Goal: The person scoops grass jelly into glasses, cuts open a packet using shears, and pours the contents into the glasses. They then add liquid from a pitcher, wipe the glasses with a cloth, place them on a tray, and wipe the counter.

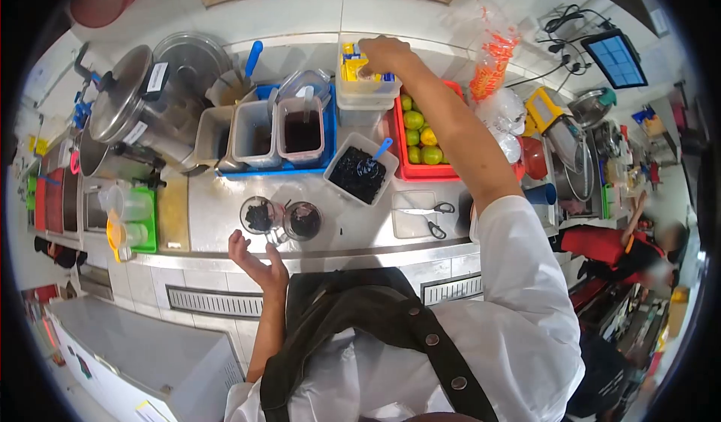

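My right hand (384, 55) reaches into a clear plastic container (368, 89) at the back, among yellow and blue packets (353, 63). Its fingertips are partly hidden there, so I cannot make out a grip. Low at the counter's front edge, my left hand (259, 266) is open and holds nothing, palm up with fingers apart. Just beyond it stand two glass cups, a left cup (257, 215) and a right cup (303, 221), both with dark pieces inside. A square tub (363, 170) of black jelly-like pieces with a blue spoon (383, 149) sits behind them.
Scissors (434, 219) lie on a clear lid (409, 228). A red crate (420, 173) holds green and yellow citrus. Tubs of dark liquid (303, 138) stand in a blue tray (330, 118), beside a large metal pot (124, 103). A person in red (601, 245) is at far right.
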The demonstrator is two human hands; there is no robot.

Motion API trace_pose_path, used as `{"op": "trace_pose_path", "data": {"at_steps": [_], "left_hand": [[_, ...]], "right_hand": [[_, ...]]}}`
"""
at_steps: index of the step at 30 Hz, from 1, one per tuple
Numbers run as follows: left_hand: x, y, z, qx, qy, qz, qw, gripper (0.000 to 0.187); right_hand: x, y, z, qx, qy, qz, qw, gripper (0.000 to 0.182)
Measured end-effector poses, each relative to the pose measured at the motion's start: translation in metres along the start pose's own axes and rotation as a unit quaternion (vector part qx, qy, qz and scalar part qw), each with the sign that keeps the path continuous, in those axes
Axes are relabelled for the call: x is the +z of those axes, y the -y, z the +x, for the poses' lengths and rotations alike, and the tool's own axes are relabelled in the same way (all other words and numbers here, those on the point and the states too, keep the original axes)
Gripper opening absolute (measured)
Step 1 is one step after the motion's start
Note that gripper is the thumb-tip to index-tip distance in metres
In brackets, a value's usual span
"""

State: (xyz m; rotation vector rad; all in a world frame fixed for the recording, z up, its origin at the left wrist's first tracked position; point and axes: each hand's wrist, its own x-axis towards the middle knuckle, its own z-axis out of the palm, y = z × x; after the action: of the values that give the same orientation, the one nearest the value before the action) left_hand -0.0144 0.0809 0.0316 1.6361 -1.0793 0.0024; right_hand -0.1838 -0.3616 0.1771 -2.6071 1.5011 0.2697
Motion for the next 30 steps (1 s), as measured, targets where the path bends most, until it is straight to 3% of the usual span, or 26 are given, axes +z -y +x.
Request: {"op": "trace_pose_path", "data": {"at_steps": [3,6,11,14,19,23,24,26,27,29,30], "left_hand": [[-0.010,0.008,0.023,0.042,0.015,-0.027,0.999,0.052],[-0.022,0.013,0.045,0.059,0.030,-0.040,0.997,0.044],[-0.023,0.011,0.073,0.070,0.074,-0.074,0.992,0.034],[-0.020,0.002,0.082,0.069,0.094,-0.070,0.991,0.031],[-0.017,-0.001,0.076,0.052,0.111,-0.074,0.990,0.026],[-0.026,-0.016,0.067,0.049,0.103,-0.065,0.991,0.026],[-0.027,-0.019,0.065,0.047,0.100,-0.063,0.992,0.025],[-0.023,-0.030,0.062,0.021,0.102,-0.112,0.988,0.020],[-0.016,-0.034,0.060,-0.015,0.113,-0.154,0.981,0.018],[0.007,-0.038,0.052,-0.078,0.162,-0.259,0.949,0.020],[0.020,-0.069,0.059,-0.108,0.187,-0.319,0.923,0.034]], "right_hand": [[-0.011,0.008,-0.007,-0.009,0.020,-0.080,0.997,0.045],[0.010,-0.010,-0.017,-0.096,-0.103,0.008,0.990,0.041],[0.028,-0.017,-0.040,-0.159,-0.178,-0.041,0.970,0.034],[0.036,-0.017,-0.047,-0.242,-0.294,-0.054,0.923,0.033],[0.024,-0.012,-0.029,-0.198,-0.116,-0.005,0.973,0.035],[0.022,-0.026,-0.014,-0.177,-0.085,0.123,0.973,0.033],[0.013,-0.030,-0.021,-0.157,-0.123,0.177,0.964,0.033],[0.003,-0.035,-0.039,-0.113,-0.192,0.282,0.933,0.033],[0.005,-0.031,-0.050,-0.118,-0.191,0.426,0.877,0.036],[0.020,-0.019,-0.082,-0.110,-0.170,0.684,0.701,0.042],[0.029,-0.008,-0.102,-0.113,-0.163,0.712,0.674,0.042]]}}
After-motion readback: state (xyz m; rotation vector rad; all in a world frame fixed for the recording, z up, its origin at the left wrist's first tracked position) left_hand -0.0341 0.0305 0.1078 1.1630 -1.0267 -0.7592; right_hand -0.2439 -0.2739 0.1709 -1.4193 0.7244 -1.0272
